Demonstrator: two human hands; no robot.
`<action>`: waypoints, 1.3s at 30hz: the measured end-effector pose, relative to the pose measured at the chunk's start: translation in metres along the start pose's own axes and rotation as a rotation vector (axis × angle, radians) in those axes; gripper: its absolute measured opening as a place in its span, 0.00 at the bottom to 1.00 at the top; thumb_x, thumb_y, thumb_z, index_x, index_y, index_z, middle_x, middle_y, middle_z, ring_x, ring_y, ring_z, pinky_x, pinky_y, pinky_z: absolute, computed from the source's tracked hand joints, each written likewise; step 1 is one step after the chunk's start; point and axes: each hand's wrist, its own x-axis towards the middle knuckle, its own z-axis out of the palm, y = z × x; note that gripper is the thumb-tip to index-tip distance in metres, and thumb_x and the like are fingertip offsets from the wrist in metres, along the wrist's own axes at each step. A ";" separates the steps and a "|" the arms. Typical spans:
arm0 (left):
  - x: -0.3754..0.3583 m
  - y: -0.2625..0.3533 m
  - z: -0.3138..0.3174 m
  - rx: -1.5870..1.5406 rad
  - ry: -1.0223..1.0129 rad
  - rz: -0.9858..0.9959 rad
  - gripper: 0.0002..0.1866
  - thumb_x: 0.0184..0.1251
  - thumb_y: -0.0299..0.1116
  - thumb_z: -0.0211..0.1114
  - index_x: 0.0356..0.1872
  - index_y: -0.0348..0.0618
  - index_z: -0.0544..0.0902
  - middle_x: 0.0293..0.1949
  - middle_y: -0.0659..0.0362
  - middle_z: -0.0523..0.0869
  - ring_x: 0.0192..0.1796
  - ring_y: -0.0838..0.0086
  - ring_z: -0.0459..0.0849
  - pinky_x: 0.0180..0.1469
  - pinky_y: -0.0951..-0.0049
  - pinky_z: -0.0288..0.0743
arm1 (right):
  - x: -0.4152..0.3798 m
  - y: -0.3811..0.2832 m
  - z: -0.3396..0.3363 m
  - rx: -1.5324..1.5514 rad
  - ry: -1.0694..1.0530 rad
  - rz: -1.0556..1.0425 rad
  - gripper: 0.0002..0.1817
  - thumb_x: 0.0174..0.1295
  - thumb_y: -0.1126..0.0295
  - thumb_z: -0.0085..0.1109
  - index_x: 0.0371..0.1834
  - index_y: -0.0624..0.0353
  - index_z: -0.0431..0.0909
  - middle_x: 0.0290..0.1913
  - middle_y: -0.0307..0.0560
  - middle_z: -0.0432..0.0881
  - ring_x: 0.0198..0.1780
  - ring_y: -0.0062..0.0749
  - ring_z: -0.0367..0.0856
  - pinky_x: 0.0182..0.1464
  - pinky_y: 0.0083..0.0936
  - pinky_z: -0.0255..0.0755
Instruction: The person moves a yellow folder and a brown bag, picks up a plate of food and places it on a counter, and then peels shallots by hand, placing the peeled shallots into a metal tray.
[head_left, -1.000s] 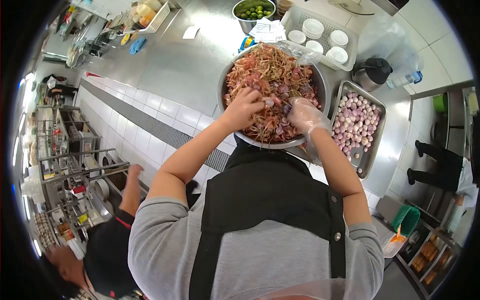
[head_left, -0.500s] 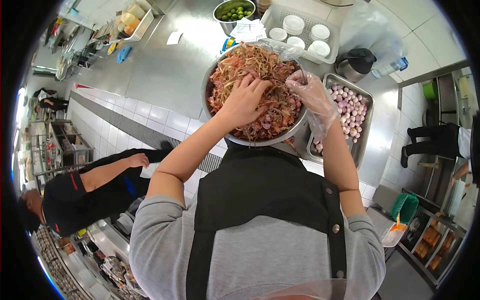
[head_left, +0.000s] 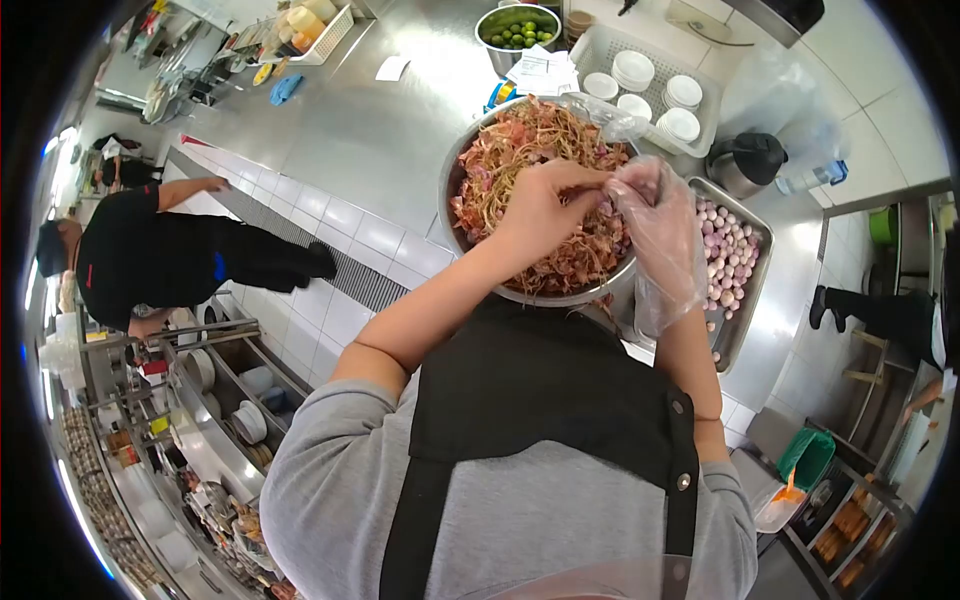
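A round metal bowl (head_left: pixel 449 205) is heaped with reddish shallots and dry, stringy skins (head_left: pixel 520 140). My bare left hand (head_left: pixel 548 205) is over the heap, its thumb and forefinger closed and reaching to my right hand. In a clear plastic glove, my right hand (head_left: pixel 655 215) is above the bowl's right side, fingertips pinched together against those of my left. What sits between the fingertips is too small to name. To the right, a metal tray (head_left: pixel 762 265) holds peeled purple-white shallots (head_left: pixel 725 250), partly hidden by my right hand and forearm.
Behind the bowl are a white basket (head_left: pixel 697 75) with small white dishes, a pot of green limes (head_left: pixel 518 35) and papers (head_left: pixel 543 72). A dark jug (head_left: pixel 745 163) and water bottle (head_left: pixel 812 177) are at the right. A person in black (head_left: pixel 150 245) is on the left.
My left hand has lifted from the heap and met my right hand's fingertips. The view has shifted, and the person on the left stands in a different pose.
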 end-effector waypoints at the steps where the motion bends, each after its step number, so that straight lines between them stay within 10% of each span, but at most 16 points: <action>1: 0.001 -0.008 0.002 -0.007 -0.012 -0.003 0.14 0.57 0.22 0.73 0.47 0.40 0.89 0.38 0.54 0.89 0.36 0.74 0.86 0.40 0.75 0.79 | 0.003 -0.001 0.001 -0.001 0.011 0.009 0.06 0.64 0.75 0.64 0.41 0.62 0.79 0.34 0.42 0.82 0.40 0.25 0.81 0.44 0.26 0.76; 8: 0.003 -0.031 -0.003 0.073 0.097 -0.143 0.13 0.59 0.25 0.74 0.46 0.40 0.89 0.42 0.55 0.89 0.36 0.76 0.87 0.39 0.75 0.80 | 0.010 0.027 -0.032 -0.441 0.002 0.070 0.29 0.68 0.53 0.57 0.67 0.60 0.72 0.50 0.56 0.82 0.51 0.44 0.82 0.55 0.36 0.73; 11: 0.008 -0.021 -0.013 0.229 0.024 -0.057 0.11 0.59 0.26 0.73 0.44 0.39 0.89 0.39 0.54 0.88 0.36 0.71 0.86 0.39 0.72 0.80 | 0.005 0.083 -0.063 -0.700 0.071 -0.125 0.28 0.71 0.60 0.51 0.69 0.64 0.69 0.51 0.56 0.81 0.50 0.44 0.81 0.55 0.35 0.73; 14: 0.011 -0.021 0.002 0.370 -0.243 0.120 0.09 0.57 0.23 0.70 0.39 0.38 0.89 0.35 0.52 0.85 0.37 0.60 0.85 0.41 0.64 0.80 | -0.009 0.074 -0.058 -0.352 -0.024 0.294 0.24 0.70 0.66 0.49 0.67 0.68 0.71 0.49 0.52 0.82 0.44 0.34 0.81 0.48 0.30 0.76; 18: 0.006 -0.016 0.027 0.367 -0.592 0.252 0.09 0.54 0.21 0.67 0.38 0.38 0.88 0.37 0.51 0.85 0.43 0.54 0.85 0.47 0.57 0.79 | -0.032 0.088 -0.038 -0.010 0.047 0.276 0.20 0.70 0.70 0.47 0.61 0.69 0.75 0.41 0.45 0.83 0.33 0.22 0.78 0.35 0.20 0.75; 21: 0.001 -0.016 0.033 0.609 -1.268 0.140 0.10 0.52 0.20 0.65 0.37 0.39 0.87 0.44 0.51 0.83 0.50 0.53 0.83 0.52 0.57 0.78 | -0.051 0.086 -0.035 0.146 0.093 0.360 0.19 0.71 0.70 0.46 0.61 0.66 0.77 0.39 0.46 0.83 0.28 0.20 0.77 0.30 0.19 0.73; 29: 0.006 -0.062 0.024 0.613 -1.049 0.505 0.12 0.50 0.19 0.71 0.38 0.38 0.87 0.44 0.56 0.86 0.46 0.65 0.87 0.44 0.65 0.83 | -0.072 0.077 -0.049 -0.107 0.185 0.357 0.24 0.72 0.66 0.43 0.69 0.53 0.75 0.32 0.39 0.82 0.25 0.14 0.68 0.29 0.14 0.65; 31: 0.020 -0.042 0.011 0.092 -0.933 -0.091 0.12 0.54 0.21 0.74 0.41 0.38 0.88 0.35 0.59 0.88 0.36 0.76 0.86 0.39 0.74 0.82 | -0.074 0.054 -0.051 0.004 0.206 0.414 0.24 0.73 0.64 0.46 0.71 0.52 0.74 0.32 0.36 0.83 0.27 0.14 0.66 0.32 0.13 0.63; 39: 0.004 -0.028 -0.020 -0.567 -0.389 -0.509 0.18 0.64 0.18 0.68 0.55 0.32 0.84 0.42 0.58 0.89 0.39 0.79 0.88 0.44 0.76 0.84 | -0.065 0.008 -0.020 0.223 -0.085 0.308 0.24 0.74 0.68 0.53 0.73 0.53 0.72 0.32 0.31 0.74 0.30 0.15 0.68 0.35 0.14 0.66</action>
